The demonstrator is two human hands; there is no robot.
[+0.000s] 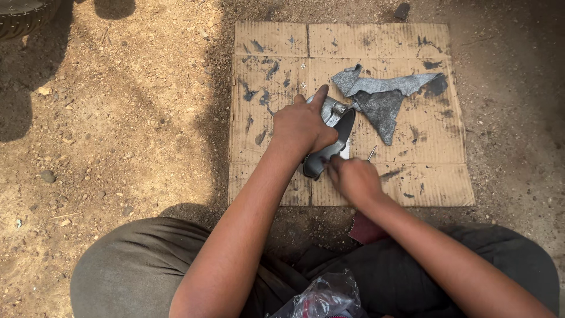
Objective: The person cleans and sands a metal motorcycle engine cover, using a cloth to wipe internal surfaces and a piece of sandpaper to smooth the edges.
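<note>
Grey shoe (329, 138) at the cardboard's (412, 182) middle: left hand (301, 125) clamps it firmly while right hand (353, 176) fingers pinch its heel edge.

A matt, stained corrugated cardboard sheet (412, 176) lies on rough, stony dirt ground (118, 118). Grey felt-like scraps (382, 97) look fibrous and dull beside a smooth grey shoe (329, 147) with a shiny metal buckle (338, 108).

Harsh daylight from overhead, bright washed-out dirt ground (118, 118), hard dark shadows at top left and along the cardboard sheet (353, 41) left edge, deep shade under the arms, focus crisp at centre, slight wide-angle stretch at the corners, no motion blur.
</note>
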